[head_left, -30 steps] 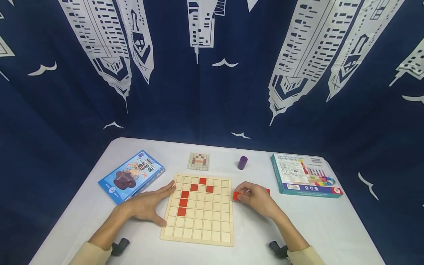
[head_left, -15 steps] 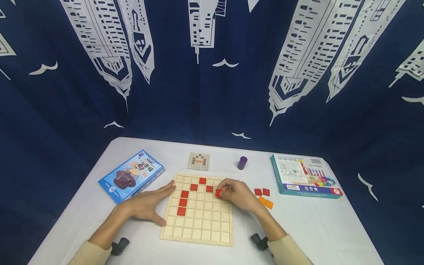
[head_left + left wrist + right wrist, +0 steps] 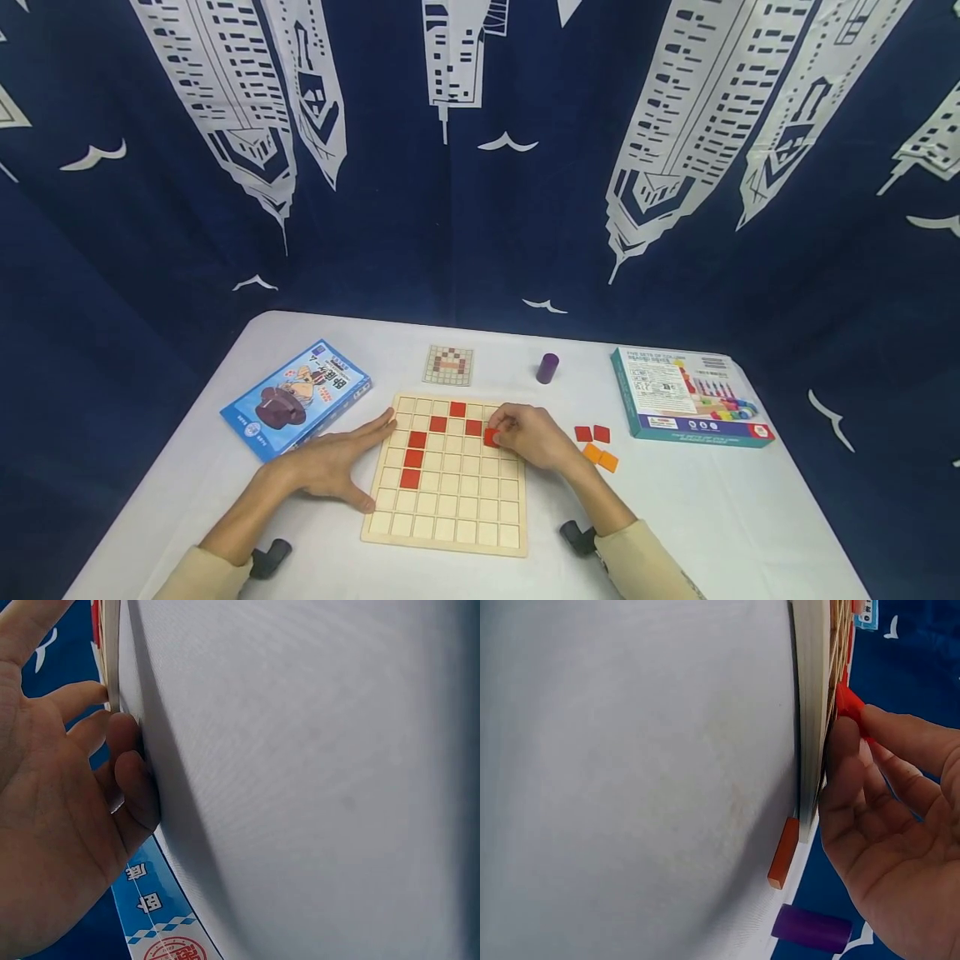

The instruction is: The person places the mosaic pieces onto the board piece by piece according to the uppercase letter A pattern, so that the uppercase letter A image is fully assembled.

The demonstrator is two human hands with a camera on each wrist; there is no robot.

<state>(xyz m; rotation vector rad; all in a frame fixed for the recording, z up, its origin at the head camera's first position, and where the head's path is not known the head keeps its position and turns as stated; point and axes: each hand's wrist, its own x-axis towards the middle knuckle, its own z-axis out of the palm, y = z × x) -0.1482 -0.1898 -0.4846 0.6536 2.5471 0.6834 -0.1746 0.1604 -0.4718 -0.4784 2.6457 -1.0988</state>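
My right hand [image 3: 536, 437] pinches a red square tile [image 3: 491, 438] over the upper right of a wooden grid board [image 3: 456, 529]. In the right wrist view that tile [image 3: 849, 703] tilts against the board's face, between thumb and finger. Several red tiles [image 3: 413, 459] lie in the board's cells, three stacked in one column on the left and others stepping up to the top. My left hand [image 3: 326, 467] rests at the board's left edge, fingers and thumb spread along it. The left wrist view shows its fingertips [image 3: 96, 691] right at that edge.
Two red tiles [image 3: 582, 434] and two orange tiles [image 3: 607, 462] lie right of the board. Behind it are a small pattern card [image 3: 448, 366] and a purple cylinder [image 3: 547, 368]. A blue box [image 3: 296, 400] lies left, a teal-edged box [image 3: 693, 398] right.
My right hand has carried a red tile from the loose pile leftward onto the board's upper right, then shifted only slightly. The left hand has stayed in place.
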